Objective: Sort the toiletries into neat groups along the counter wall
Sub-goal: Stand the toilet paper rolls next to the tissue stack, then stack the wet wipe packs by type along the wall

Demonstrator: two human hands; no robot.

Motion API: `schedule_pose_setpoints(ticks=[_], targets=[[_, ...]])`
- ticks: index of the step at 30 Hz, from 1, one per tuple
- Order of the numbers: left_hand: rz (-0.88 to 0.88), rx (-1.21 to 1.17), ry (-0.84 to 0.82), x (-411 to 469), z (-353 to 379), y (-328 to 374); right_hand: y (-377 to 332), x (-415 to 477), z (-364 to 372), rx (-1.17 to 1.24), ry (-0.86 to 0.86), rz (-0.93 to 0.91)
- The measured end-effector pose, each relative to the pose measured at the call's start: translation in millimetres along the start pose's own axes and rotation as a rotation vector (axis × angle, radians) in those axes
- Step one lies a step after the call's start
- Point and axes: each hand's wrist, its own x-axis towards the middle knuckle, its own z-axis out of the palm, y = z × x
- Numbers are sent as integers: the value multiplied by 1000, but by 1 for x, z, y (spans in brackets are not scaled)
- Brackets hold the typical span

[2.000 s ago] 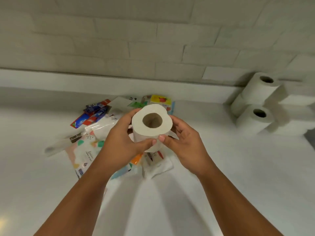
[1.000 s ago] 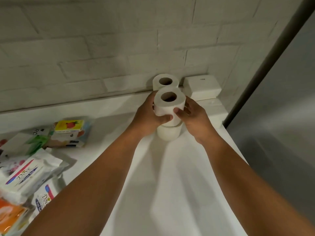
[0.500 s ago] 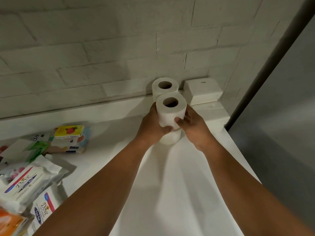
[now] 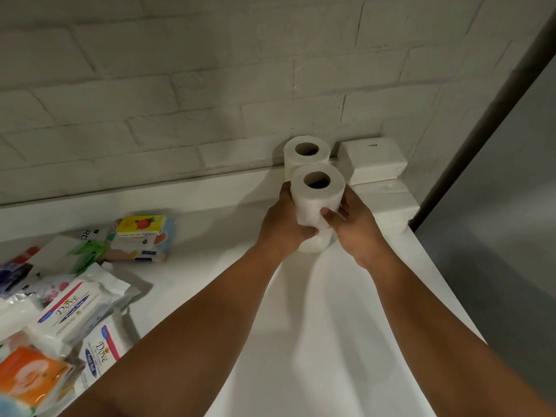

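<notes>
Two hands wrap one toilet roll. I see the left hand curled round its 9 o'clock side and the right hand on its 3 o'clock side, thumb across the front. That roll stands upright at about 1 o'clock on the counter, over a lower roll. Only the lower roll's bottom edge shows beneath the fingers, so I cannot tell whether the two touch. A back roll stands just behind at 12 o'clock by the brick wall, its lower part hidden. White tissue packs are stacked just beside it at 2 o'clock. At 8 o'clock packets lie heaped: Dove wipes, a yellow box, and an orange pack cut off by the frame. The others are too blurred to name.
</notes>
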Motion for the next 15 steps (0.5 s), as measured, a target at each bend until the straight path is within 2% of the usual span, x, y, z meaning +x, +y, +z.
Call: schedule_pose_setpoints(ticks=[5, 10, 13, 15], targets=[[6, -10, -17, -12, -14, -2, -10, -11, 6, -107, 98, -45], [29, 20, 78, -38, -51, -17, -29, -37, 28, -192, 316, -49], [56, -9, 119, -64, -79, -34, -51, -59, 53, -222, 442, -145], [73, -47, 151, -86, -103, -49, -64, -75, 79, -217, 455, -224]])
